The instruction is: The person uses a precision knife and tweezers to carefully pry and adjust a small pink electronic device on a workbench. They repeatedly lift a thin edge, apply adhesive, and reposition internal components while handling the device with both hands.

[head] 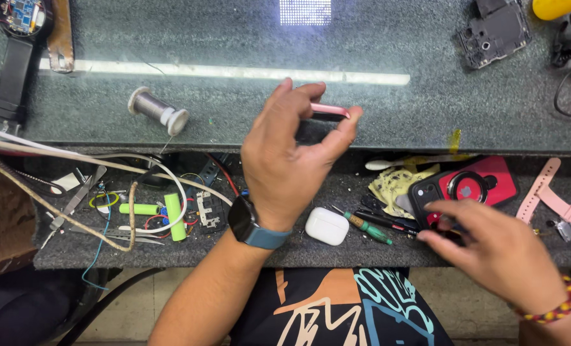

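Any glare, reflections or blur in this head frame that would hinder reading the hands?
Head view: the glossy dark glass worktop mirrors a long tube light and a bright dotted panel; sharp overall; the left hand, pinching a slim pink device, is crisp; the right hand, over the red-cased phone, shows slight motion blur at the fingertips.

Bright overhead light; glare strips on glass worktop (426, 102); edges perhaps slightly soft.

Slim pink device (329, 111), held edge-on, above grey glass counter
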